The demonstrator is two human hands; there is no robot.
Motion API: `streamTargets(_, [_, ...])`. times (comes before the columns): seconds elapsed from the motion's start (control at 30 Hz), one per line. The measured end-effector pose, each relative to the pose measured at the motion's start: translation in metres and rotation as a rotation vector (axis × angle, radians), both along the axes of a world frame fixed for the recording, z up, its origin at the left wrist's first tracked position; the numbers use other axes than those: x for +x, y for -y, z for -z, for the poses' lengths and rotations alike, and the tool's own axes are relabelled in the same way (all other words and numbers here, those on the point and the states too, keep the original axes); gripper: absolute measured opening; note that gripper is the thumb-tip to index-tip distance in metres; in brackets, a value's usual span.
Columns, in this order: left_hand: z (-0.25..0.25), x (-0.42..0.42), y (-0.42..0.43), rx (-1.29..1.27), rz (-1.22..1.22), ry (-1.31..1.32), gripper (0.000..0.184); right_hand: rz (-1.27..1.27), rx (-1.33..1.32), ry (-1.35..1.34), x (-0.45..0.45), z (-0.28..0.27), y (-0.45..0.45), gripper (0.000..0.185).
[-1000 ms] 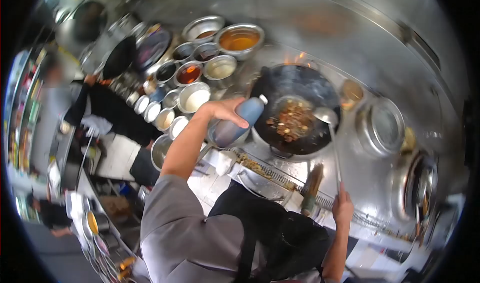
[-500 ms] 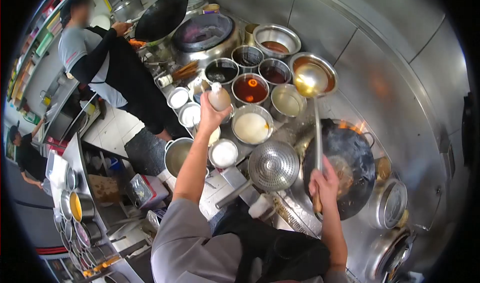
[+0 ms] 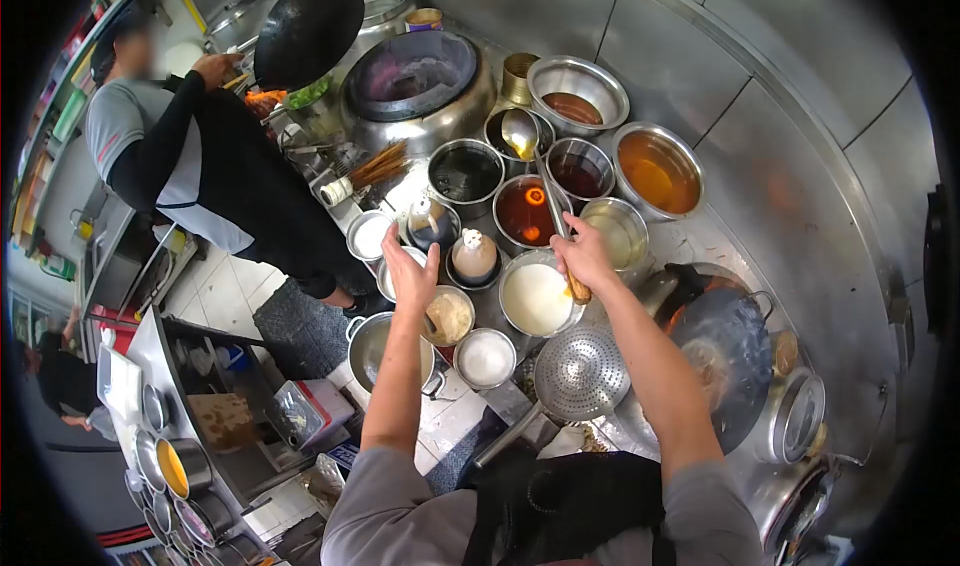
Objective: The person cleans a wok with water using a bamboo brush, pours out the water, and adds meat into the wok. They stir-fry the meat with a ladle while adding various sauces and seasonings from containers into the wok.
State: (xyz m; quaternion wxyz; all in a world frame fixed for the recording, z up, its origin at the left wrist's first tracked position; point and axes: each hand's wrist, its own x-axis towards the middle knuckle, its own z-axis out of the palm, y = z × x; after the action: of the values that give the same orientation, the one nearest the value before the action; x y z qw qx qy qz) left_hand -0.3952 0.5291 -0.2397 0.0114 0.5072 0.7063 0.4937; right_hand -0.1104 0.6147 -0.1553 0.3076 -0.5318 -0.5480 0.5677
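My right hand [image 3: 584, 250] is wrapped round the handle of a long ladle [image 3: 521, 133], whose bowl is over a pot of dark sauce [image 3: 503, 152] at the back. My left hand [image 3: 408, 278] is open, thumb apart from the fingers, beside a squeeze bottle [image 3: 474, 257] that stands upright in a round container. Behind that hand stands a second bottle [image 3: 431, 218] with dark contents. Below the ladle handle is a pot of whitish liquid [image 3: 537, 299]. A tub of white powder [image 3: 485, 358] and a tub of tan seasoning [image 3: 449, 316] stand nearest my left forearm.
A smoking wok [image 3: 728, 366] sits on the burner at right, with a perforated strainer [image 3: 582, 371] beside it. Pots of red sauce [image 3: 522, 214] and orange liquid [image 3: 655, 171] stand farther back. At left a co-worker [image 3: 200, 166] holds another wok [image 3: 310, 28].
My left hand has let go of the squeeze bottle, which now stands in a container. The ladle has swung left from the orange-liquid pot to the dark sauce, and my right hand has left the wok.
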Motion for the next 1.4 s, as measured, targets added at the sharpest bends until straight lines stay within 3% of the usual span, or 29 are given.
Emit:
streamTargets(0.07, [0.001,-0.015,-0.012,-0.040,0.042,-0.106,0.096,-0.007,-0.031,-0.005,-0.003,-0.001,-0.002,0.071])
streamTargets(0.13, [0.004,-0.023,-0.019,-0.064,0.072,-0.125,0.099,0.023,-0.115,-0.200,0.001,0.002,0.000,0.073])
streamTargets(0.33, [0.021,-0.029,-0.040,-0.200,0.159,-0.127,0.121,0.077,-0.145,-0.281,0.007,-0.010,0.000,0.074])
streamTargets(0.5, [0.020,-0.021,-0.048,-0.209,0.144,-0.063,0.123,0.022,-0.073,-0.081,0.005,0.005,-0.013,0.072])
streamTargets(0.83, [0.019,-0.014,-0.051,-0.115,0.048,0.001,0.126,0.095,-0.288,-0.543,0.018,-0.001,-0.008,0.073])
streamTargets(0.97, [0.020,-0.013,-0.052,-0.171,0.004,0.039,0.119,0.098,-0.294,-0.691,0.028,-0.014,0.003,0.069])
streamTargets(1.1, [0.012,-0.009,-0.056,-0.247,-0.037,0.156,0.099,0.153,-0.225,-0.660,0.054,-0.034,0.027,0.060])
streamTargets(1.17, [0.015,-0.008,-0.058,-0.218,-0.081,0.208,0.089,0.172,-0.220,-0.767,0.080,-0.053,0.052,0.058])
streamTargets(1.23, [0.023,-0.015,-0.059,-0.124,-0.041,0.220,0.090,0.270,-0.230,-0.853,0.118,-0.065,0.091,0.059])
streamTargets(1.27, [0.017,-0.016,-0.057,-0.154,-0.137,0.226,0.092,0.274,-0.164,-0.886,0.163,-0.074,0.148,0.058])
streamTargets(1.3, [0.033,-0.035,-0.058,-0.152,-0.113,0.218,0.097,0.412,-0.156,-0.793,0.180,-0.083,0.184,0.058])
streamTargets(1.33, [0.000,-0.025,-0.044,0.024,-0.105,0.101,0.092,0.476,-0.120,-0.731,0.199,-0.086,0.222,0.058])
streamTargets(1.37, [-0.037,-0.012,-0.032,0.127,0.033,0.275,0.081,0.535,-0.085,-0.662,0.216,-0.089,0.257,0.059])
streamTargets(1.4, [-0.064,0.000,-0.022,0.191,-0.006,0.128,0.070,0.618,-0.108,-0.521,0.228,-0.095,0.290,0.059])
